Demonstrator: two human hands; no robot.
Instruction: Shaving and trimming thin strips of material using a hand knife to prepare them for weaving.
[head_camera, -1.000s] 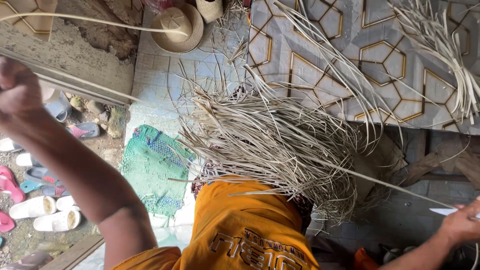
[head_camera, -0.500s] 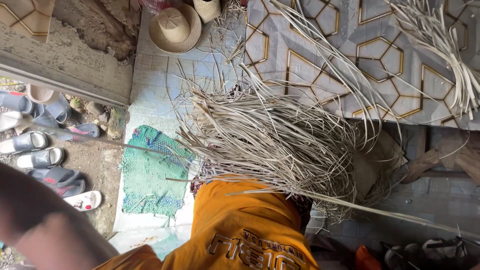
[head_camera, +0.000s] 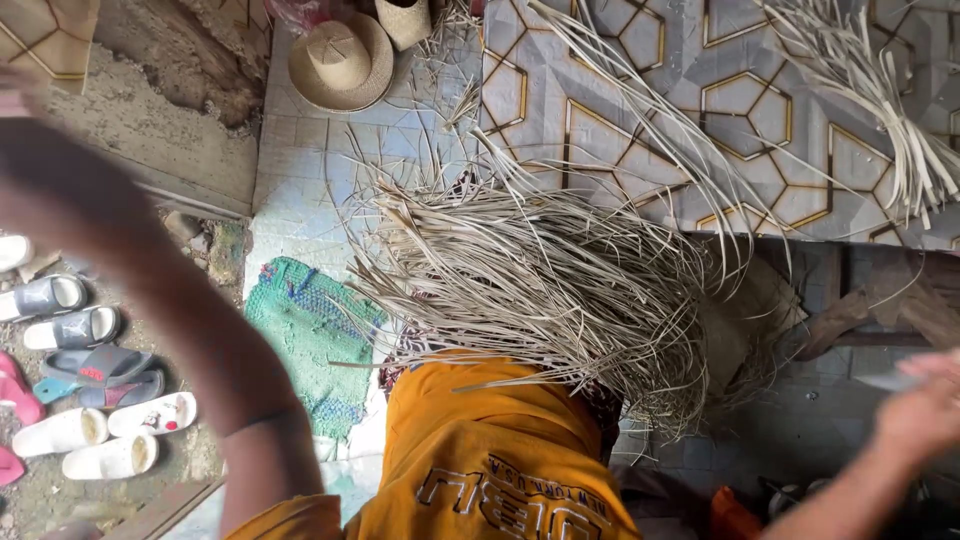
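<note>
A big heap of pale dried reed strips (head_camera: 560, 290) lies over my lap, above my orange shirt (head_camera: 490, 450). My left arm sweeps up across the left side, heavily blurred. My left hand (head_camera: 18, 95) sits at the upper left edge, and its fingers cannot be made out. My right hand (head_camera: 925, 410) is at the right edge, also blurred, with its fingers closed around a pale flat piece (head_camera: 888, 381) that sticks out to the left. Neither hand touches the heap.
A second bundle of strips (head_camera: 880, 110) lies on the patterned floor (head_camera: 620, 90) at the upper right. A woven hat (head_camera: 342, 60) and a small basket (head_camera: 405, 20) are at the top. A green mat (head_camera: 310, 330) and several sandals (head_camera: 80, 330) lie on the left.
My left arm, stretched out with a long strip a second ago, dropped low and now swings up again. The long strip is gone from view. My right hand left the view and is back.
</note>
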